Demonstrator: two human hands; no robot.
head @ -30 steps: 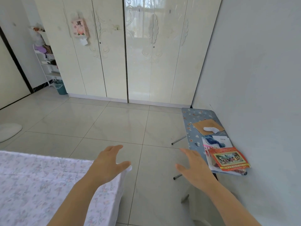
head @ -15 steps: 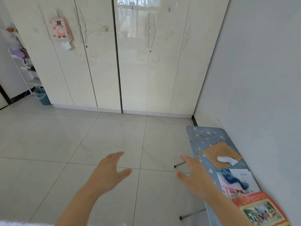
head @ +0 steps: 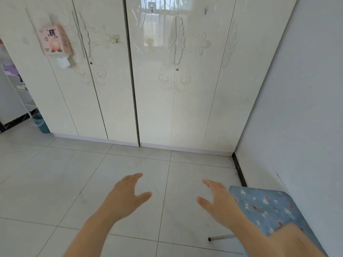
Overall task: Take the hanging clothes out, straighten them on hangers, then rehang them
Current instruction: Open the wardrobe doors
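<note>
**A:** Entry, head view. Hands?

**B:** Left hand (head: 128,199) is at lower centre of the frame, palm down, fingers straight and thumb spread, holding nothing. Right hand (head: 220,203) is right of centre at the same height, fingers extended, thumb out, also empty. The two are apart, both over the pale tiled floor (head: 55,182). The right forearm crosses in front of a table (head: 265,208) with a blue flower-print top in the lower right corner.

**A:** Location of the clothes?

**B:** Cannot tell. The wardrobe (head: 154,101) spans the upper half of the frame, and every door is closed.

**A:** Wardrobe appearance?

**B:** Glossy cream panels. Raised scroll-and-leaf ornament runs along two door seams, each with a small dark round keyhole. A dark vertical gap at frame centre divides left unit from right. The upper centre panels reflect a barred window. A pale plinth runs along the foot.

**A:** Other items?

**B:** A pink tissue box (head: 55,40) hangs on a door at upper left, with white tissue protruding below. A small hook (head: 116,38) is to its right. A teal bin (head: 41,125) stands at the left edge, just beside the wardrobe base. A metal leg (head: 220,237) shows under the table. A grey wall (head: 297,108) fills the right.
</note>
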